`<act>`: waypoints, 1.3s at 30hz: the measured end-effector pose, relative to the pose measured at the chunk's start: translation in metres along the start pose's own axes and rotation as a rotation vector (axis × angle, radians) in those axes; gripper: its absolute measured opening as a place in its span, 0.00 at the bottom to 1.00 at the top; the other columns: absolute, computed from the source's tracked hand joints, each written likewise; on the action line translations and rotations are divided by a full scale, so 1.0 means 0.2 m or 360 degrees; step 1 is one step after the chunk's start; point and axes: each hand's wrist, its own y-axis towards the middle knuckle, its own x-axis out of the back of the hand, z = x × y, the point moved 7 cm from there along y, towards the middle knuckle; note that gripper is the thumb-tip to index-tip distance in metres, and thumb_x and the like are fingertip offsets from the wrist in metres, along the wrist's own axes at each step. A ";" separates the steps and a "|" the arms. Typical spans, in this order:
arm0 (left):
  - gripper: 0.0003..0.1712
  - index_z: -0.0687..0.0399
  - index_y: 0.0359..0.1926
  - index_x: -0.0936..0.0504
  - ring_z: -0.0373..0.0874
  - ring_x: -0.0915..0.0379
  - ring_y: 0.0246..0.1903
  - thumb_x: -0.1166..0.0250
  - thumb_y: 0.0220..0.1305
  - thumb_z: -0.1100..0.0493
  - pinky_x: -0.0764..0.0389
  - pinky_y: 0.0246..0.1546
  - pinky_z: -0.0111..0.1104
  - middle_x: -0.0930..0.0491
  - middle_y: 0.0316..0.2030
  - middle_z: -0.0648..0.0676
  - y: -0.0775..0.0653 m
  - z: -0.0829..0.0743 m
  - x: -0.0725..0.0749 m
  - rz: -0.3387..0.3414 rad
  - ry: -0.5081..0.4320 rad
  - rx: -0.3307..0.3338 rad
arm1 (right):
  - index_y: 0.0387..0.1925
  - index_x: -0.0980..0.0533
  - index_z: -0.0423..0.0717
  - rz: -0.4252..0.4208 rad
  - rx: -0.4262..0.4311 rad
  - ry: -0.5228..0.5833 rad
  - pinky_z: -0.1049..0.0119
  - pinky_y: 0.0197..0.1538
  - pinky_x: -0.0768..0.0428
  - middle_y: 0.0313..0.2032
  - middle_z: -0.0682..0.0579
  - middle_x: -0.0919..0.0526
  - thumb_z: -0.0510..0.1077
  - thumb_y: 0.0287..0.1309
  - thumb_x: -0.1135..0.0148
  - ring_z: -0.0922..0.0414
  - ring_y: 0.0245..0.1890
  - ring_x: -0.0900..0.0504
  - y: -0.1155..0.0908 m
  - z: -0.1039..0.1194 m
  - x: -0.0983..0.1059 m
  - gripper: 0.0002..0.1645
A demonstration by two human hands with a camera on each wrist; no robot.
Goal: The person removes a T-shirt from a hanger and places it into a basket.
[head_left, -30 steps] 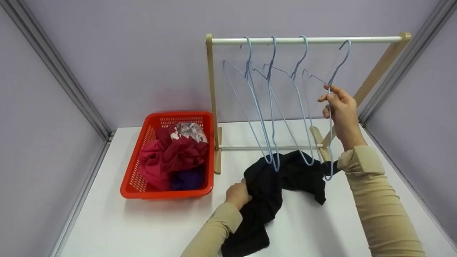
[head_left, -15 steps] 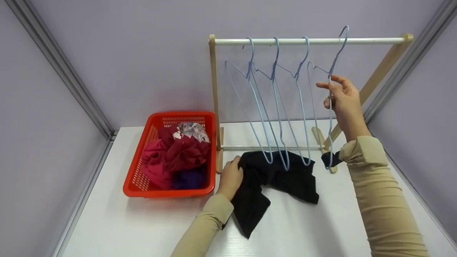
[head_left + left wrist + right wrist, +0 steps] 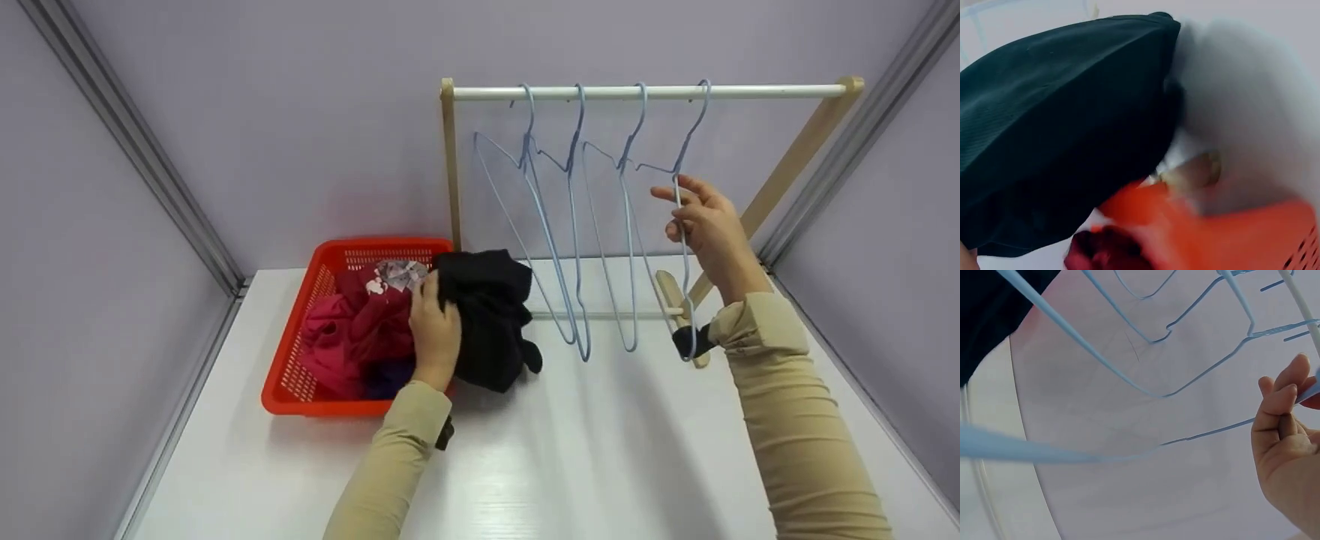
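Note:
My left hand (image 3: pixel 435 330) grips a black garment (image 3: pixel 489 322) at the right rim of the red basket (image 3: pixel 322 407). The cloth hangs bunched beside that rim and covers the rack's left foot; in the left wrist view the dark fabric (image 3: pixel 1067 129) fills much of the picture. With thumb and fingers my right hand (image 3: pixel 709 225) pinches the rightmost blue wire hanger (image 3: pixel 685 277) just below its neck. That hanger's hook loops over the white rail (image 3: pixel 772 91). In the right wrist view the fingers of the right hand (image 3: pixel 1289 433) close on the wire.
Several bare blue hangers, including one hanger (image 3: pixel 577 247) near the middle, hang along the rail. Red and pink clothes (image 3: pixel 352 322) with a patterned grey piece (image 3: pixel 401 274) lie in the basket. Wooden posts (image 3: pixel 799 161) support the rack on the white table (image 3: pixel 570 465).
My left hand has lifted the black garment off the table and carried it left to the basket. My right hand raised the right hanger, then lowered its hook onto the rail, slightly left.

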 end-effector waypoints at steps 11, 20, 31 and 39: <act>0.22 0.74 0.54 0.28 0.60 0.31 0.55 0.48 0.56 0.71 0.33 0.61 0.46 0.26 0.50 0.70 0.25 0.05 0.38 -0.0539 -0.0260 0.0027 | 0.72 0.60 0.37 0.0020 -0.0016 -0.0071 0.76 0.31 0.26 0.46 0.59 0.21 0.31 0.64 0.60 0.64 0.23 0.26 0.00 -0.04 0.00 0.39; 0.24 0.74 0.58 0.32 0.57 0.34 0.59 0.50 0.59 0.73 0.35 0.65 0.38 0.29 0.55 0.69 0.39 0.07 0.66 -0.0787 -0.0320 0.0092 | 0.73 0.60 0.38 0.0026 0.0000 -0.0078 0.75 0.30 0.26 0.43 0.60 0.19 0.32 0.65 0.58 0.64 0.22 0.24 0.00 -0.05 0.00 0.38; 0.23 0.72 0.57 0.31 0.58 0.35 0.58 0.52 0.59 0.73 0.34 0.63 0.40 0.30 0.53 0.70 0.41 0.08 0.75 -0.0781 -0.0176 0.0022 | 0.73 0.60 0.41 0.0009 -0.0021 -0.0123 0.75 0.32 0.26 0.41 0.60 0.19 0.38 0.68 0.54 0.64 0.22 0.25 0.00 -0.07 0.01 0.39; 0.25 0.54 0.60 0.31 0.64 0.26 0.40 0.46 0.60 0.69 0.25 0.31 0.54 0.35 0.55 0.67 0.34 0.19 0.53 -0.0198 0.0339 0.0036 | 0.73 0.61 0.41 0.0023 -0.0032 -0.0127 0.74 0.35 0.24 0.39 0.61 0.17 0.43 0.68 0.52 0.65 0.21 0.24 -0.01 -0.10 0.00 0.41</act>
